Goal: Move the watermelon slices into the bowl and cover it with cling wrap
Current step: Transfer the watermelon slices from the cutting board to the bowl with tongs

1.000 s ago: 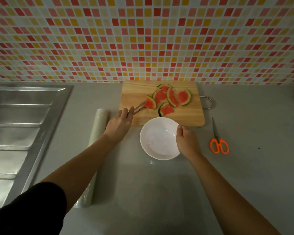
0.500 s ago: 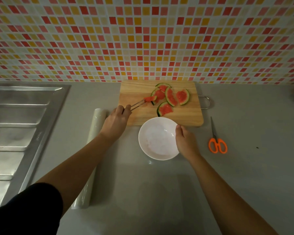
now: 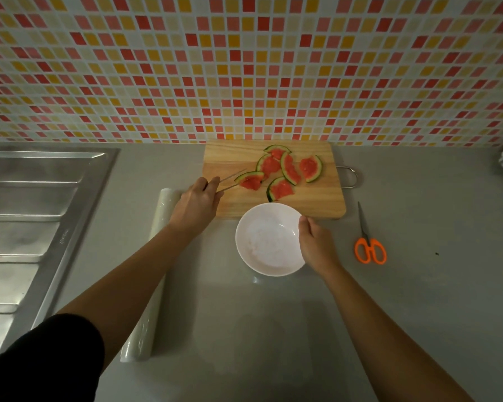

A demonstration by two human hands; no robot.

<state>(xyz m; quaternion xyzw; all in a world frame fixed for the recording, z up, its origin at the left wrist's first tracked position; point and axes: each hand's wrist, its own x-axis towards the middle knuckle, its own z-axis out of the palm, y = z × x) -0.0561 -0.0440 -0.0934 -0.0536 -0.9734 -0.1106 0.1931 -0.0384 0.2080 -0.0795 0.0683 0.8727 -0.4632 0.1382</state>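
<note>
In the head view, the left hand (image 3: 196, 203) has its fingers curled round a pair of thin metal tongs (image 3: 230, 181). The tong tips, which a second ago only reached the nearest watermelon slice (image 3: 250, 180), now pinch it and have drawn it a little away from the other slices (image 3: 289, 169) on the cutting board (image 3: 224, 158). So the first transfer looks under way, though I cannot tell whether the slice is off the wood yet. The slice sits just beyond the left hand, at the end of the tongs. The bowl (image 3: 269, 242) is just to that hand's right and nearer the person, still with no fruit in it. The right hand (image 3: 317, 245) steadies it, thumb and fingers hooked on the rim. The cling wrap roll (image 3: 151, 271) lies under the left forearm, untouched.
</note>
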